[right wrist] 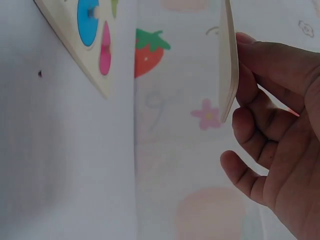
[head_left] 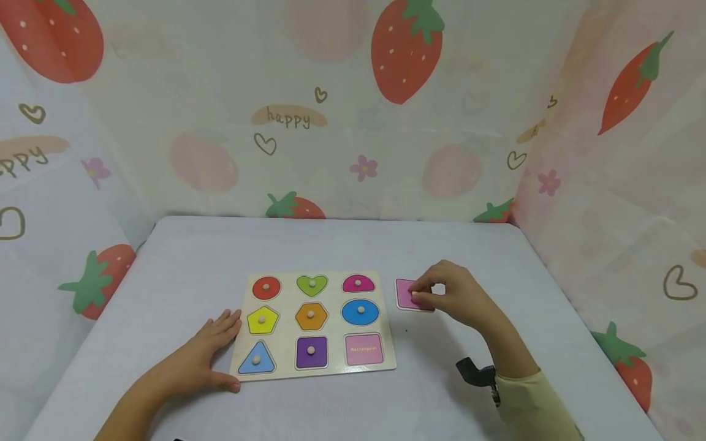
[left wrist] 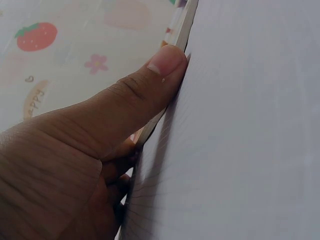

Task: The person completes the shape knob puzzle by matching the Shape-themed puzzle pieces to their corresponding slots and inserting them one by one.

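A white tabletop (head_left: pixel 165 275) carries a wooden puzzle board (head_left: pixel 314 320) near its middle, set slightly toward the near edge. Eight of the board's recesses hold knobbed shapes; the near-right recess, printed pink, has no piece in it. The left hand (head_left: pixel 206 355) lies flat with straight fingers against the board's near-left corner, its thumb (left wrist: pixel 150 85) pressed along the board's edge. The right hand (head_left: pixel 452 294) is just off the board's far-right corner, toward the tabletop's right edge, fingers curled round the pink rectangle piece (head_left: pixel 407 294), which it pinches. The piece sits apart from the board, well away from the left hand.
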